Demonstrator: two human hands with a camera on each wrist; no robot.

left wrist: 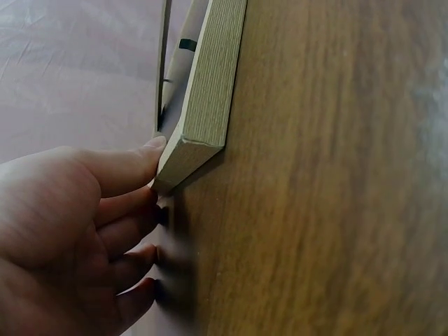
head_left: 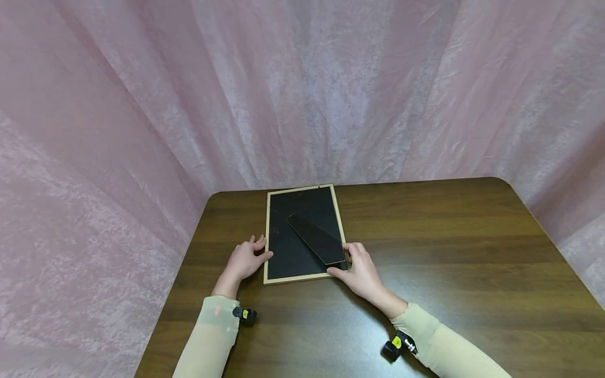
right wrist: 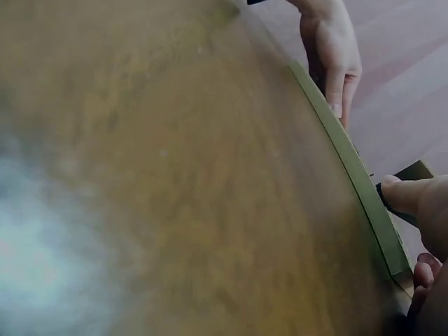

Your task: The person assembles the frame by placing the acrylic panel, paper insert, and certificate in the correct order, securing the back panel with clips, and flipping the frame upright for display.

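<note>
My left hand (head_left: 243,261) rests on the counter (head_left: 449,252) at the left side of the frame (head_left: 267,236). Its fingers are almost straight and only relaxed, and they hold nothing. The thumb tip touches the left edge of the frame near the front corner; the left wrist view shows this contact on the light wood edge (left wrist: 203,98), with the other fingers (left wrist: 129,259) lying on the counter just beside it.

The frame lies flat with its back side up, near the back left part of the counter. The back is black, with a thin light wood border. On it, a black stand (head_left: 315,239) lies diagonally, from the middle toward the front right corner.

My right hand (head_left: 361,270) is at the front right corner of the frame. The thumb presses on the front edge there, and the fingers curl over the right edge beside the end of the stand, so this hand holds the corner.
</note>
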